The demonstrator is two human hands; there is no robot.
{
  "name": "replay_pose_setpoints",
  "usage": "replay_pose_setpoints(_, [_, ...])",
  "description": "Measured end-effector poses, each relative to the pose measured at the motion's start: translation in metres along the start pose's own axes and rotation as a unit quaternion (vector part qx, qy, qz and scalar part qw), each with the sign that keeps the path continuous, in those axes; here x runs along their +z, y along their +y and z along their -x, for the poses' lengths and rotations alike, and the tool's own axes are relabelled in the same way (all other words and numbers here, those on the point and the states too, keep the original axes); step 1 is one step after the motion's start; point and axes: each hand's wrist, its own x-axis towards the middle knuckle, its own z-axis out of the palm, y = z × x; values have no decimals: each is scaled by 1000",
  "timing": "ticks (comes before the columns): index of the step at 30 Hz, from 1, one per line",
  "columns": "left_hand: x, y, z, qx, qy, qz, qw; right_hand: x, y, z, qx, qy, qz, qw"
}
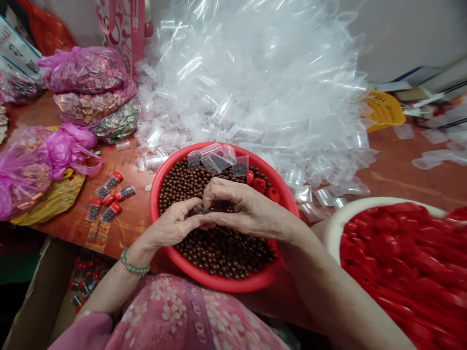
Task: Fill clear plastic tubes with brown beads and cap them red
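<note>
Nearest you, your patterned clothing lies below the basin, whose red rim borders the work. Your left hand enters from the left and your right hand from the right; both are over the basin, their fingertips meeting left of its middle.

The governing relation is here: a small dark piece sits between the fingertips, above the beads. It lies directly at your left thumb and forefinger, which appear to pinch it. Your right thumb reaches in just beside it, forefinger bent above; whether the right fingers grip it cannot be told. Its visible part runs roughly crosswise, but the fingers cover most of it, so the long axis is uncertain.

Beyond the fingers, red caps rest on the beads, away and to the right; your right hand is the nearer. Clear sleeves lie at the basin's far side. Left on the table are filled tubes. Farthest rises a clear heap.
</note>
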Motion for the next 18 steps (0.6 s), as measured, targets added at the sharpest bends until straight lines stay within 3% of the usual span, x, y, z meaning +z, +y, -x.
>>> replay_pose_setpoints(3, [0, 1, -1, 0, 4, 23, 1000, 0, 1, -2, 30, -7, -28, 999])
replay_pose_setpoints(12, [-6, 1, -3, -14, 32, 92, 995, 2, 6, 5, 117, 46, -95, 987])
replay_pose_setpoints(15, [-7, 0, -3, -12, 64, 99, 993, -4, 9, 18, 119, 81, -14, 989])
replay_pose_setpoints(18, [-6, 4, 1, 2, 58, 97, 994, -13, 14, 40, 120, 115, 110, 980])
